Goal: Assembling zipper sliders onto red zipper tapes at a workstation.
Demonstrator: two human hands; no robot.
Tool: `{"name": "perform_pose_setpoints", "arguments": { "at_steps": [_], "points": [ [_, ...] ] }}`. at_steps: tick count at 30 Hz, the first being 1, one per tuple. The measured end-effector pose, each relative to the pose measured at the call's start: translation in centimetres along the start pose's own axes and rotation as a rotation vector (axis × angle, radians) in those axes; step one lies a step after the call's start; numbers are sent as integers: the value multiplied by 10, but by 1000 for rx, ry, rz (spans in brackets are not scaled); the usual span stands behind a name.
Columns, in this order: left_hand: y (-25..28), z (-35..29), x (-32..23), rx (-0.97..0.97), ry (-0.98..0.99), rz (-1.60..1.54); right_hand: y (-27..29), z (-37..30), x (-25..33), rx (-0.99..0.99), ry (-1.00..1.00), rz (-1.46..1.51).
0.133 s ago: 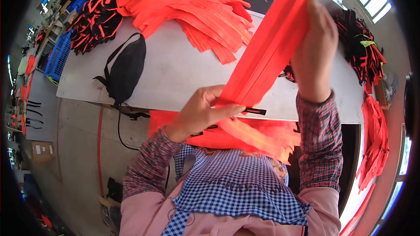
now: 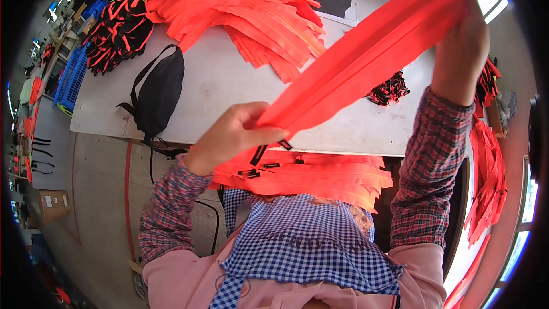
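Note:
An orange-red zipper (image 2: pixel 366 51) is stretched slantwise between my hands, over the white table. My left hand (image 2: pixel 231 137) pinches its lower end between thumb and fingers. Black pull tabs (image 2: pixel 260 153) hang just below that grip. Up at the far right, my right hand (image 2: pixel 464 43) is closed round the upper end; its fingers are partly hidden behind the band. Across my lap lies a stack of the same zippers (image 2: pixel 320 174), with several black pulls showing at its left part.
A large heap of orange-red zippers (image 2: pixel 229 0) covers the table's back. Beside it are a black-and-red bundle (image 2: pixel 117 37) and a black pouch (image 2: pixel 160 91) with a strap. Small black-red pieces (image 2: pixel 389 88) lie at the right. More zippers (image 2: pixel 487 177) hang past the table's right edge.
My hands have drawn apart: the right has moved up and to the right, the left a little left. More of the zipper's length now shows between them.

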State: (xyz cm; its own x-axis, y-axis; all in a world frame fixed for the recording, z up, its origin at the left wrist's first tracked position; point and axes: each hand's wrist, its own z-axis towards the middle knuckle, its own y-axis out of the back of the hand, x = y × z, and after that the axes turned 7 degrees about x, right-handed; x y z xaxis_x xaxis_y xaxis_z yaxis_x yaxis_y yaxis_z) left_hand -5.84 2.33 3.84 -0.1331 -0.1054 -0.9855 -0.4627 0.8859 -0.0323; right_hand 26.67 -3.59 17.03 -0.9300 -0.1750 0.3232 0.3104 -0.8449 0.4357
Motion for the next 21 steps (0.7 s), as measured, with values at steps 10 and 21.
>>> {"name": "perform_pose_setpoints", "arguments": {
  "at_steps": [10, 21],
  "points": [
    [43, -26, 1, 209, 230, 649, 69, -195, -50, -52, -762, 760],
    [-15, -9, -47, 246, -881, 244, 65, -342, -63, 581, -684, -96]
  ]
}}
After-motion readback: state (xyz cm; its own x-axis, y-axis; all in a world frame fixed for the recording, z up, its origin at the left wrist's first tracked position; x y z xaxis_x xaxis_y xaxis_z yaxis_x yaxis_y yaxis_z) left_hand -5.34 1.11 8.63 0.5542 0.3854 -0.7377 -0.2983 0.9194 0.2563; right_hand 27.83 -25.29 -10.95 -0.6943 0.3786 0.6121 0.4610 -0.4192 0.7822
